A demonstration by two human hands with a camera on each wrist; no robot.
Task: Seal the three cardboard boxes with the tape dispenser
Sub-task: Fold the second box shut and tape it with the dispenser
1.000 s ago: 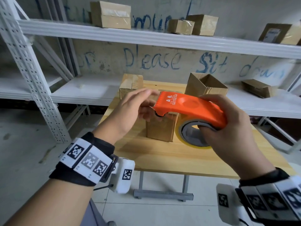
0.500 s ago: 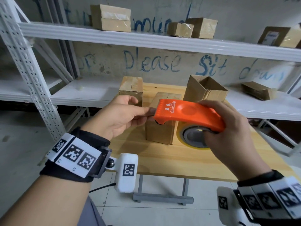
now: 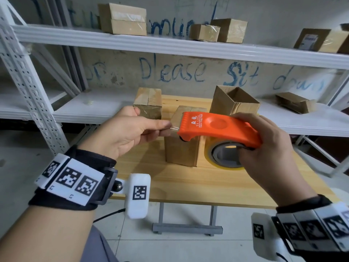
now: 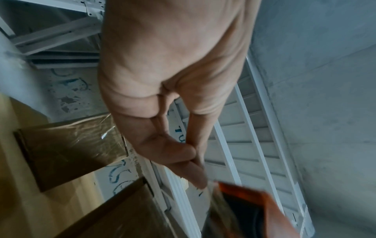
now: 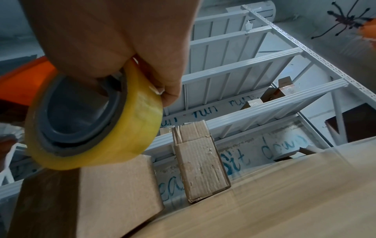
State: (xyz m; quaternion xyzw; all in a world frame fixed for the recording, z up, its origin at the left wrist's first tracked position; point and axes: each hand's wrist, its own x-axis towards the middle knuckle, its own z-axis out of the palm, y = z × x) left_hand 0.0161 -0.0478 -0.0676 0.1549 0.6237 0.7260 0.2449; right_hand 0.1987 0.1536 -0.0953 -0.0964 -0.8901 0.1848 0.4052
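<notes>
Three cardboard boxes stand on the wooden table (image 3: 188, 182): a taped box (image 3: 148, 103) at the back left, a closed box (image 3: 182, 148) in the middle, and a box with its flaps open (image 3: 234, 101) at the back right. My right hand (image 3: 264, 148) grips the orange tape dispenser (image 3: 217, 129) with its yellow tape roll (image 5: 97, 116), held in the air above the middle box. My left hand (image 3: 132, 131) pinches the clear tape end (image 3: 173, 127) at the dispenser's toothed front, thumb against fingers (image 4: 191, 154).
White metal shelves (image 3: 170, 44) run behind the table, with several more cardboard boxes (image 3: 122, 18) on the upper and lower levels. A shelf upright (image 3: 28, 78) stands at the left. Tiled floor lies below the table's near edge.
My left hand has closed its pinch on the tape end and drawn back to the left. The dispenser has stayed almost in place above the middle box.
</notes>
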